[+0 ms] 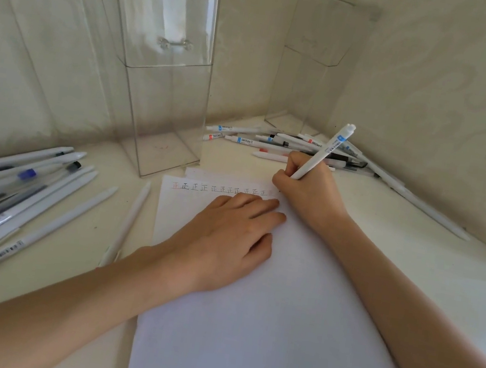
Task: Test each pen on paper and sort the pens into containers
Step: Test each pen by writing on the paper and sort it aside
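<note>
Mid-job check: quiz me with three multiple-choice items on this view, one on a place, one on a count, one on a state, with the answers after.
1. Where on the paper is the row of test marks?
A) along its far edge B) along its near edge C) at its centre
2. How many clear containers stand on the table?
A) one B) two C) four
3. What is the right hand doing?
A) lying flat and empty B) gripping a white pen C) lifting a lid

Answers:
1 A, the marks run just beyond the left hand, at the sheet's far edge.
2 B, one stands left of the paper and another in the far corner.
3 B, its fingers curl round the barrel in a writing hold.
</note>
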### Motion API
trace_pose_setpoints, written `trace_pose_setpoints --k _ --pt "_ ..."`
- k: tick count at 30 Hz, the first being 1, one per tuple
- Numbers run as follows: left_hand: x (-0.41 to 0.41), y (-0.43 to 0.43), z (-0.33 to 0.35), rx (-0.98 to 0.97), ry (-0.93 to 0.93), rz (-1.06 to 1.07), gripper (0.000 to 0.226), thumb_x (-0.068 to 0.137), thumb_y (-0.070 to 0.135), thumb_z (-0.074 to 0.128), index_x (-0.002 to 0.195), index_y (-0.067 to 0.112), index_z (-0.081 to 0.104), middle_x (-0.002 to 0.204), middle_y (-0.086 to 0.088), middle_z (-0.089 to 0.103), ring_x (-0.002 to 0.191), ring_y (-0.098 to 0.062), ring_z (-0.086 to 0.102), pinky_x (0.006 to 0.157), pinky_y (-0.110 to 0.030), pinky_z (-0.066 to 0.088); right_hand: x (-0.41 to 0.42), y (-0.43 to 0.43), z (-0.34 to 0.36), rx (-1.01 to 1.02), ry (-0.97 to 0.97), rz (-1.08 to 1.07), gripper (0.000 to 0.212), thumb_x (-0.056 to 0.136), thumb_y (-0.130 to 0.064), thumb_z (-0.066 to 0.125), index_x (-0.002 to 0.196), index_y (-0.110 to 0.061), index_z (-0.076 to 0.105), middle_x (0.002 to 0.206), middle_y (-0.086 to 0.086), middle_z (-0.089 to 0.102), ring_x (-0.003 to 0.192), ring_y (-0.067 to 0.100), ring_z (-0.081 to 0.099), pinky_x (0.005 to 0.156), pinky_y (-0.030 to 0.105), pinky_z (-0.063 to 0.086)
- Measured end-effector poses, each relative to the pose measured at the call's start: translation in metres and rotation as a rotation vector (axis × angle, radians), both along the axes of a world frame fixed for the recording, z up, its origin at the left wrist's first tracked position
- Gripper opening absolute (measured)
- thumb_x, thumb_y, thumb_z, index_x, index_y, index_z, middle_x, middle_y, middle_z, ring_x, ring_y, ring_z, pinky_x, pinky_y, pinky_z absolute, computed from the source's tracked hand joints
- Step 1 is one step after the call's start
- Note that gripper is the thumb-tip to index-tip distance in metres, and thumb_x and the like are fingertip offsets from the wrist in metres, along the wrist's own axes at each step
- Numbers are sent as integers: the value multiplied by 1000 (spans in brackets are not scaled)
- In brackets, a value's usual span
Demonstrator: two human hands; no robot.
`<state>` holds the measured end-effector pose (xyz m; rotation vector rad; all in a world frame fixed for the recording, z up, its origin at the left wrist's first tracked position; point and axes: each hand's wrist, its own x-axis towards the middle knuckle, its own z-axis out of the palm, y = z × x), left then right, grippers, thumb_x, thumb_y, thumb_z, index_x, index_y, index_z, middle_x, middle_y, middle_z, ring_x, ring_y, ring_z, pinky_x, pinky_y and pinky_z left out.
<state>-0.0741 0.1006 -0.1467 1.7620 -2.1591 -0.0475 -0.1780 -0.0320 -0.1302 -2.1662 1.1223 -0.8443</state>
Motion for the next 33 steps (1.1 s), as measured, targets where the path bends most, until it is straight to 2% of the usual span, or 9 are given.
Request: trace_pose_setpoints --k 15,19,24,27,29,31,33 --pt "-1 1 1 -15 13 -2 61 84 41 11 133 26 44 145 8 37 129 -12 29 101 -26 24 -1 1 0 13 -6 10 33 77 -13 59 57 -19 33 55 -6 37 57 12 34 56 30 31" --pt "-1 2 4 -68 28 28 52 83 36 18 109 19 59 116 2 59 108 -18 50 87 -34 43 0 3 0 1 36 12 34 76 -15 59 55 -21 33 58 -5 41 59 14 39 60 34 35" --pt "0 4 2 -143 43 99 43 83 31 24 94 18 63 98 5 64 92 -17 56 72 -32 47 1 5 2 -16 91 -29 32 78 -13 56 59 -19 32 57 -4 38 57 15 35 58 33 32" --pt "0 6 5 -188 72 161 36 87 30 29 97 17 61 94 5 64 88 -18 56 69 -32 46 -2 8 4 -5 -74 -31 32 85 -27 61 66 -18 38 53 -3 43 51 14 40 55 30 35" --pt "-1 8 8 -229 165 217 25 93 29 39 110 18 54 94 7 63 84 -15 55 70 -29 42 -5 10 8 55 -152 23 28 84 -39 64 77 -20 45 50 1 52 45 13 46 49 26 37" --pt "-1 12 13 -216 328 221 33 91 39 43 121 25 40 94 13 60 74 -5 51 69 -22 37 -7 10 7 15 -131 84 20 85 -32 66 85 -20 51 59 4 62 52 13 54 52 21 40" --pt "-1 14 16 -163 472 136 47 84 55 43 125 38 27 95 16 58 78 2 51 71 -13 36 -7 10 6 -50 -129 104 12 86 -18 67 90 -17 56 73 7 65 68 16 59 61 20 44"
